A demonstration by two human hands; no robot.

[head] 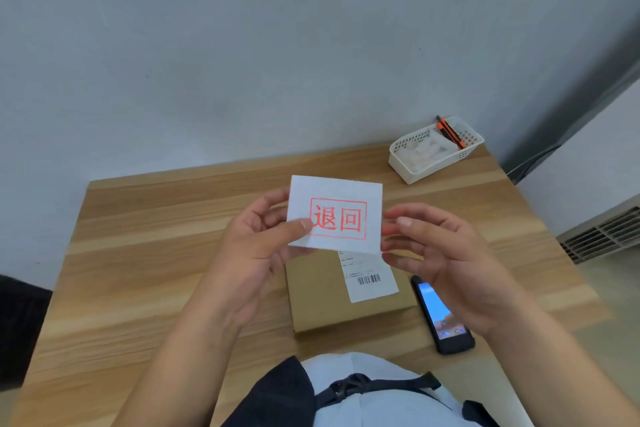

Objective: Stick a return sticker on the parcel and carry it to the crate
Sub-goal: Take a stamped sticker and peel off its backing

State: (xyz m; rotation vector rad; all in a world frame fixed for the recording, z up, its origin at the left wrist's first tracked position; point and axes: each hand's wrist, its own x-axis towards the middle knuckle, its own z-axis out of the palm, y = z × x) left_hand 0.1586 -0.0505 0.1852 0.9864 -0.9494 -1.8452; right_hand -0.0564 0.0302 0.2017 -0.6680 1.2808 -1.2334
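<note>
left hand (258,246) pinches return sticker (341,210) above parcel (318,291); right hand (446,263) open, fingertips at sticker's edge. white basket (433,163) beyond parcel holds white packets (424,149), orange-black pens (450,132).

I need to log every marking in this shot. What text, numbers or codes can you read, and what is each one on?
"退回", red characters in a red frame, on the white return sticker pinched in the left hand.
Shipping label on the cardboard parcel: printed lines and a barcode, too small to read.
Phone on the table: screen lit, icons blurred, no legible text.
White basket: no text visible.
</note>
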